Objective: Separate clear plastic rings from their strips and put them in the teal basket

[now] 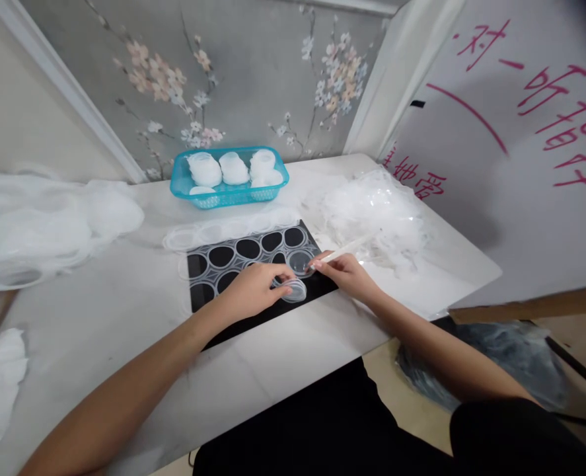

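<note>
Clear lid (294, 289) within left hand (253, 285) grip, fingertips on rim.

A clear round lid (294, 289) is held by the left hand (253, 288) over the black mat (253, 264) on the white table (124, 317). A thin white stick (345, 250) is gripped by the right hand (347, 274). A blue basket (229, 176) of white cups is placed near the wall.
</note>
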Demonstrator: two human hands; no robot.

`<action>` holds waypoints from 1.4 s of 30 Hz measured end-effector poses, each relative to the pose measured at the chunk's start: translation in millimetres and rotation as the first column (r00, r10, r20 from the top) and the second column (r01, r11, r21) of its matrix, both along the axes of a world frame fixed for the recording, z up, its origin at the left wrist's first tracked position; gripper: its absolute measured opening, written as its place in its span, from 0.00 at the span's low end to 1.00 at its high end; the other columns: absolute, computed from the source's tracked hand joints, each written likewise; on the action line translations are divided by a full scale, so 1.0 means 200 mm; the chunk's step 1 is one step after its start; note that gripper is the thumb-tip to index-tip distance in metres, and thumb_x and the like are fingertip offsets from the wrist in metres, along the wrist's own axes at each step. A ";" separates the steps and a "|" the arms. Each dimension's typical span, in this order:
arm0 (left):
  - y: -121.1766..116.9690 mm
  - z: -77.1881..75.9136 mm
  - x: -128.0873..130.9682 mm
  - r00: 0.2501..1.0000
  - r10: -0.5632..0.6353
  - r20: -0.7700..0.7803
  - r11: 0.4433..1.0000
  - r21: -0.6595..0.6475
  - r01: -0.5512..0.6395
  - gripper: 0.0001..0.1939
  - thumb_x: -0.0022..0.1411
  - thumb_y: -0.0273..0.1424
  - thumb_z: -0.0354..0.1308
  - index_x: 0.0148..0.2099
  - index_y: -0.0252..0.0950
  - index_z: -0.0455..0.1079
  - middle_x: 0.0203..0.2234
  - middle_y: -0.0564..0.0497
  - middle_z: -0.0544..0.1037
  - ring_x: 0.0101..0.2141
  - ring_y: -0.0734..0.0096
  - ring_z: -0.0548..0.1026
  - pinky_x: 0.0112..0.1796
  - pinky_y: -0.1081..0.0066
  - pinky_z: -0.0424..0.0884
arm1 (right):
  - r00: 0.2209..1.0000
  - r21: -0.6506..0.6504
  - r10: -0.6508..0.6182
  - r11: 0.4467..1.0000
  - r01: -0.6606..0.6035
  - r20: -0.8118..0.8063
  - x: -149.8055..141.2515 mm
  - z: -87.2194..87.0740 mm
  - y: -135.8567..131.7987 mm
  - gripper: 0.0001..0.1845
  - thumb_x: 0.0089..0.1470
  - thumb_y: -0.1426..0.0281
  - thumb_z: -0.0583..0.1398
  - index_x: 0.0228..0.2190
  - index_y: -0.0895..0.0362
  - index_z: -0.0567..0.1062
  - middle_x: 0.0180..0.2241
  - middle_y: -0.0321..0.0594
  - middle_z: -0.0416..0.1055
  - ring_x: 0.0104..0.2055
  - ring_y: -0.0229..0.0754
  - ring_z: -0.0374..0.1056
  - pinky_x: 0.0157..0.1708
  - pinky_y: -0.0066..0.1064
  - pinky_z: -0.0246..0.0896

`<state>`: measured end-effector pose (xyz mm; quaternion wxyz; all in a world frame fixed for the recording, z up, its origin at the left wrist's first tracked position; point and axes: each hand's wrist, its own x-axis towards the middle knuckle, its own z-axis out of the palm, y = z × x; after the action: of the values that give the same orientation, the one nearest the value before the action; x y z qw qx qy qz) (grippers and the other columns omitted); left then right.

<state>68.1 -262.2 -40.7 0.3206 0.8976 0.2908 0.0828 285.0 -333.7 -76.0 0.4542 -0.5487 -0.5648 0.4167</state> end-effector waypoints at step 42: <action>0.01 0.10 0.03 0.963 -0.010 0.270 0.989 0.143 -0.030 0.08 0.62 0.32 0.53 0.36 0.38 0.74 0.54 0.47 0.72 0.17 0.85 0.61 0.27 0.74 0.64 | 0.987 0.095 -0.059 0.993 0.074 -0.146 0.00 0.20 0.04 0.15 0.53 0.56 0.61 0.30 0.55 0.78 0.27 0.36 0.76 0.34 0.44 0.72 0.40 0.34 0.64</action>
<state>74.6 -260.8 -19.9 0.2902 0.8975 0.2422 0.2272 285.1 -325.8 -36.8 0.5341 -0.5125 -0.5324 0.4107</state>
